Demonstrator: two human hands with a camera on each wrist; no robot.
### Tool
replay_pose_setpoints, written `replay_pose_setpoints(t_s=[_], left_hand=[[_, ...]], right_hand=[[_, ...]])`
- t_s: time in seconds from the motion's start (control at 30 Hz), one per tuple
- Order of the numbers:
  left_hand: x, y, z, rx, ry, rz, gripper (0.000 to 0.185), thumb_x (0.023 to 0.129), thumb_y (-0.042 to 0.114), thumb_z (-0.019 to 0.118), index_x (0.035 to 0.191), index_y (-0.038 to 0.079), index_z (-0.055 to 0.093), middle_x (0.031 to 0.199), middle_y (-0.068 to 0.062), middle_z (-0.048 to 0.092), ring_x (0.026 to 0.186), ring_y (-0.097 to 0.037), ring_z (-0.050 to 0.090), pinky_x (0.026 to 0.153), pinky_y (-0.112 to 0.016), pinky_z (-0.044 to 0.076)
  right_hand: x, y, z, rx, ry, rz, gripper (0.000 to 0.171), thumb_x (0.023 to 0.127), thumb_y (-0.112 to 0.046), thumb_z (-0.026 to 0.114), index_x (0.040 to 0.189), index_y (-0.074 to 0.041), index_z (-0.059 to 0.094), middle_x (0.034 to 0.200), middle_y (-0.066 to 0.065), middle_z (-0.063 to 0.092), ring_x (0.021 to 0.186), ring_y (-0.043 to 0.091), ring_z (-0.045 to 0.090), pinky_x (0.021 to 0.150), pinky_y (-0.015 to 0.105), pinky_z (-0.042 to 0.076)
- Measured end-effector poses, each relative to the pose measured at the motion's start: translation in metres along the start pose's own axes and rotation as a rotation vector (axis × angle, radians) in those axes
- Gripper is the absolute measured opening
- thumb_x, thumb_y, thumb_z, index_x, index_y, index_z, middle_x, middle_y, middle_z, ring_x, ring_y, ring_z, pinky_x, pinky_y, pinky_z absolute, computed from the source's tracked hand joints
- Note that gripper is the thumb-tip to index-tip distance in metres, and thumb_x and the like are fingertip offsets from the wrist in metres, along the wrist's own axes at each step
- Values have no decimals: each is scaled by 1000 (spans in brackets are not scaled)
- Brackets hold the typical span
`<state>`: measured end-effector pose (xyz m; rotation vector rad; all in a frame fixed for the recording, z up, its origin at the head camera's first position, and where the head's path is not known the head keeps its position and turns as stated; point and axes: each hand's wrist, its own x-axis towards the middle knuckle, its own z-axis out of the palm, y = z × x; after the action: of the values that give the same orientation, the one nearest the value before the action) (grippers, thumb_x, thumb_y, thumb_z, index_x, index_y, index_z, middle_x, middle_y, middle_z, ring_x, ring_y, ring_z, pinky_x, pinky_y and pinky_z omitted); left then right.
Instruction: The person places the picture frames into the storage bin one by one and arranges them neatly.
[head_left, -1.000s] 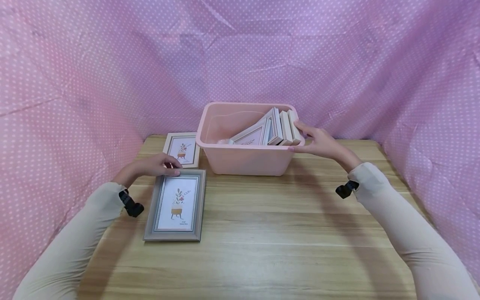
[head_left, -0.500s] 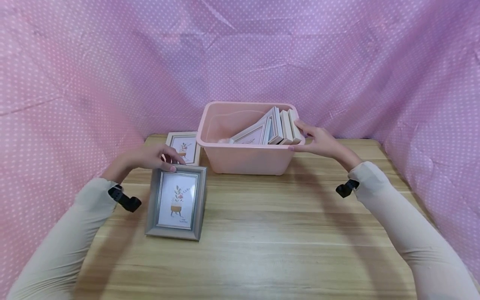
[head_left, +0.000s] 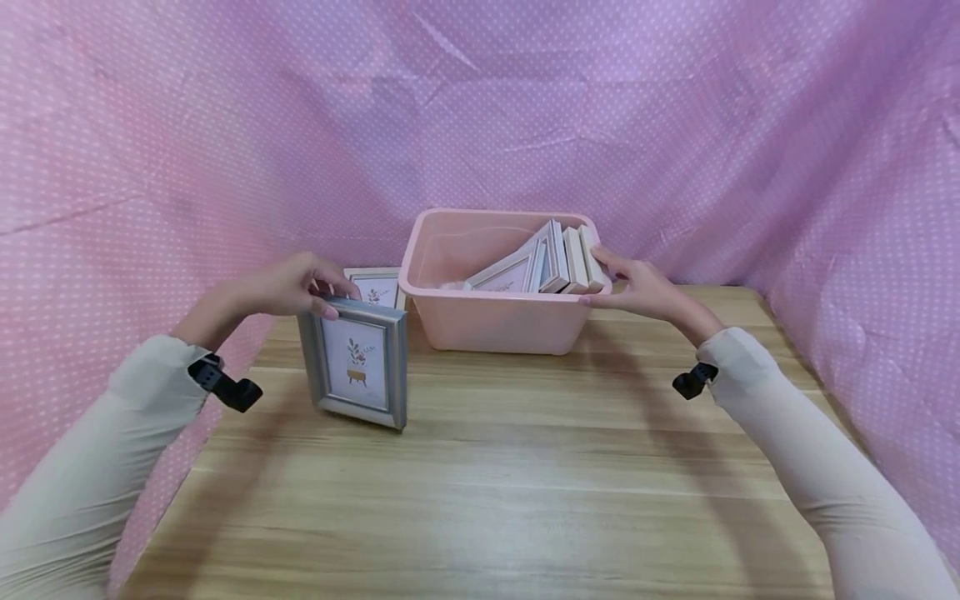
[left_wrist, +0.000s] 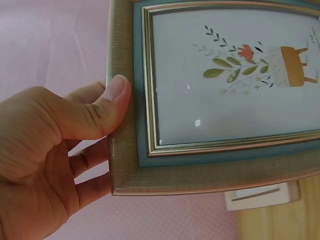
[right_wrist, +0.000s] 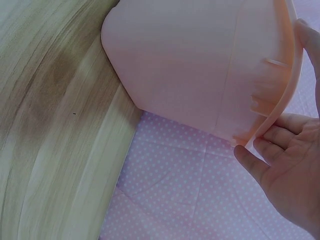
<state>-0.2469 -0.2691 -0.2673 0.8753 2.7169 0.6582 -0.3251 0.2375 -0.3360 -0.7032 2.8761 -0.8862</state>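
Left hand (head_left: 281,285) grasps the grey frame (head_left: 357,362) by its top edge, thumb on the front moulding and fingers behind. The frame stands tilted on its bottom edge on the table (head_left: 525,467), at 9 o'clock from the table's middle, glass toward the camera.

Right hand (head_left: 637,287) holds the rim of the pink bin (head_left: 495,321) at its 3 o'clock side, fingers over the rim, thumb under it. The bin sits at 12 o'clock and holds several frames (head_left: 558,258) leaning on edge.

A small frame (head_left: 375,285) lies flat behind the grey frame, just left of the bin. Dotted pink cloth (head_left: 150,167) surrounds the table.
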Motion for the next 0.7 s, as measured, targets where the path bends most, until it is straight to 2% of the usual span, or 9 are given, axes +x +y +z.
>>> replay_pose_setpoints(t_s=[0.17,0.3,0.43,0.57,0.7], left_hand=[[-4,17,-19,46,49,-68,29,75,0,73,102,10,73,91,-7,71,77,-18,61,60,-24,49],[-4,37,-43,104,89,-90,28,77,1,71,104,9,72,92,-8,72,78,-18,63,62,-24,51],[-3,59,-74,180,161,-33,27,79,2,70,105,8,71,94,-10,72,76,-14,64,65,-21,53],[2,77,-103,233,264,52,27,79,2,71,105,8,71,94,-10,72,72,-3,64,64,-14,52],[13,90,-126,265,358,127,26,77,2,73,103,7,72,89,7,71,73,4,60,67,-6,49]], right_hand=[[1,2,1,7,-8,3,98,70,-54,75,149,-22,27,148,9,37,131,27,41,105,50,38],[-1,2,1,9,-14,7,98,70,-54,75,149,-21,26,149,9,35,132,28,41,106,50,37],[-1,2,-1,9,-19,14,97,71,-53,74,149,-22,25,150,9,32,132,31,40,106,51,37],[-1,0,-2,8,-14,6,97,71,-53,74,149,-21,26,150,8,32,134,29,38,106,50,36],[-2,-3,-2,-10,-6,-3,96,71,-55,74,148,-20,28,149,8,35,133,26,39,106,48,37]])
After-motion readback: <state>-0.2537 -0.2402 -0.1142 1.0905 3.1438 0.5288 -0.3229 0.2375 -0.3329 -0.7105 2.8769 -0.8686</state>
